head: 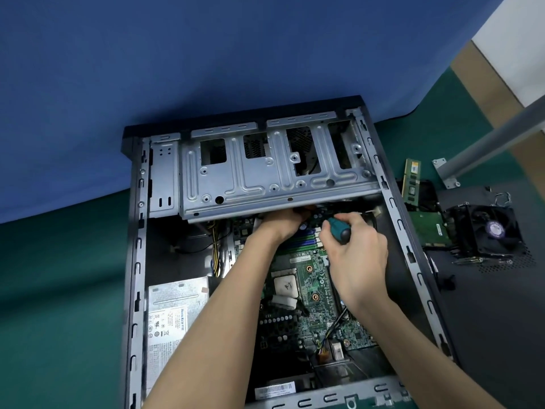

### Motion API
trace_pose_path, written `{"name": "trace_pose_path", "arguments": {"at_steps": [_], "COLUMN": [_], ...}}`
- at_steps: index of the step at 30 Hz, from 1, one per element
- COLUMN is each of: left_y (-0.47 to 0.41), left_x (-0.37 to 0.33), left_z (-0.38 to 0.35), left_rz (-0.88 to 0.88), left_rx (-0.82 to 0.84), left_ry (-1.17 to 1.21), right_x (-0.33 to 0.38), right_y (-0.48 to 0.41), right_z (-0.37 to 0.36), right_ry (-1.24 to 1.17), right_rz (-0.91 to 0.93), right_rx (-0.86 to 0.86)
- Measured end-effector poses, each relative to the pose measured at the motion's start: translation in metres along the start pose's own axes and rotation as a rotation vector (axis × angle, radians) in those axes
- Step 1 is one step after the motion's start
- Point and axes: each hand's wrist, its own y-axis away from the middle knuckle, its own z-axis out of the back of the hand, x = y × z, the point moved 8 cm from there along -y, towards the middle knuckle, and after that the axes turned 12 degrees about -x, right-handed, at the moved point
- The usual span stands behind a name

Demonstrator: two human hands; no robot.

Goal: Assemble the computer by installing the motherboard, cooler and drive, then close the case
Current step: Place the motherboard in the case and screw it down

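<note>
The motherboard (306,278) lies inside the open case (134,261), beneath both forearms, and looks to be at the fastening stage. The right hand (356,261) grips the teal-and-black handle of a screwdriver (339,230), its shaft pointing away from the palm toward the board's far edge. Just left of that hand, the left hand (284,222) reaches under the metal drive cage (265,178). Its fingers are hidden there, so I cannot tell whether it holds anything (perhaps it steadies a screw).

Most of the work remains, by my reading. The processor sits bare below the right wrist, with nothing mounted on it. The cooler (489,231) and the drive (427,228) lie outside the case, well right of the right hand, on the loose side panel (495,320). A memory stick (412,181) rests beyond them.
</note>
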Motion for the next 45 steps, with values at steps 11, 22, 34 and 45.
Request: {"name": "trace_pose_path", "arguments": {"at_steps": [11, 22, 34, 45], "left_y": [-0.001, 0.009, 0.04, 0.03], "left_x": [0.001, -0.01, -0.032, -0.025], "left_z": [-0.001, -0.002, -0.007, 0.0], "left_rz": [0.0, -0.093, -0.295, -0.282], "left_rx": [0.002, -0.028, -0.183, -0.229], "left_ry": [-0.029, -0.157, -0.515, -0.26], "right_x": [-0.006, 0.006, 0.0, -0.011], "right_y": [-0.003, -0.022, -0.022, -0.012], "right_z": [-0.005, -0.004, -0.007, -0.004], "right_ry": [0.005, 0.057, -0.06, -0.106], "right_rz": [0.005, 0.021, -0.105, -0.071], "right_rx": [0.017, 0.008, -0.092, -0.124]}}
